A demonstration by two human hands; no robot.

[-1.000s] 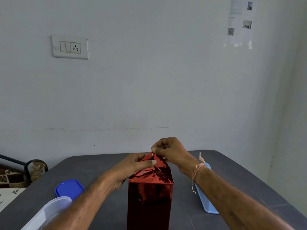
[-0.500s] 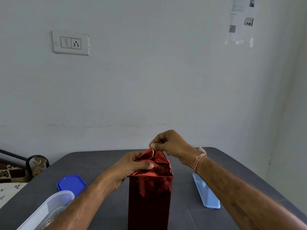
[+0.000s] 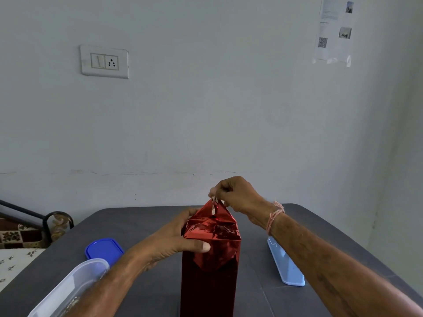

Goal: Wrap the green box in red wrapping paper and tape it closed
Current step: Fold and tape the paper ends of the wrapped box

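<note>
Table (image 3: 142, 225), dark grey, carries 1 tall upright box (image 3: 208, 291) at the middle of its near edge. Shiny red wrapping paper (image 3: 214, 228) covers every visible side. The top is creased into folded flaps that rise to a peak, and 1 pointed flap hangs down the front face. The left hand (image 3: 174, 241) grips the box's upper left corner, thumb pressed across the front fold. The right hand (image 3: 235, 195) pinches the paper's peak between thumb and fingertips. A wall sheet (image 3: 333, 30) bears 1 QR code (image 3: 322, 42); its print is too small to read.
</note>
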